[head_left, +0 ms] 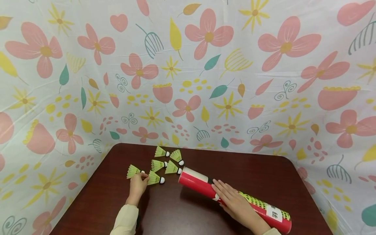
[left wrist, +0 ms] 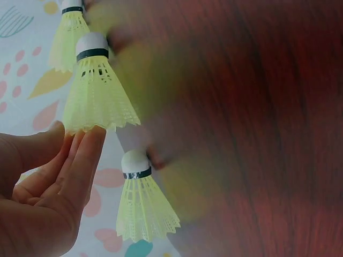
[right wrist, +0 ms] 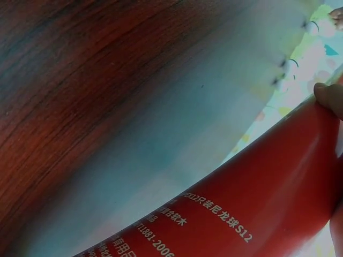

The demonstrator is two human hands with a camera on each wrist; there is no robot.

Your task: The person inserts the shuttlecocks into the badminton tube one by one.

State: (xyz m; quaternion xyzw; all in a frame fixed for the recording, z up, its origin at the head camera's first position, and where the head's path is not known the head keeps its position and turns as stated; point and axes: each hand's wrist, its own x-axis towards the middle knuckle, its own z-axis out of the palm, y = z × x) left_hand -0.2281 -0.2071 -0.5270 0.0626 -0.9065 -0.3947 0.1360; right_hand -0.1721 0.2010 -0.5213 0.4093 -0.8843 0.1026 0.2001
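Thumb and fingertips of the left hand [head_left: 138, 185] [left wrist: 51, 184] pinch the skirt edge of a yellow shuttlecock [head_left: 155, 178] [left wrist: 96, 101], its white cork pointing away from the hand. Just beyond that hand lies another shuttlecock [head_left: 133, 171] [left wrist: 144, 206], partly behind the fingers in the head view. Across the middle of a long red, white and yellow-green tube [head_left: 199, 188] [right wrist: 278, 176] the right hand [head_left: 235, 204] holds on, fingers laid over its top. The tube slants from centre to lower right, its left end near the shuttlecocks. Whether that end is open cannot be seen.
Several more shuttlecocks [head_left: 171, 167] lie grouped left of the tube's upper end on the dark brown table [head_left: 164, 209]. A floral-patterned curtain [head_left: 188, 81] hangs behind the table and at both sides.
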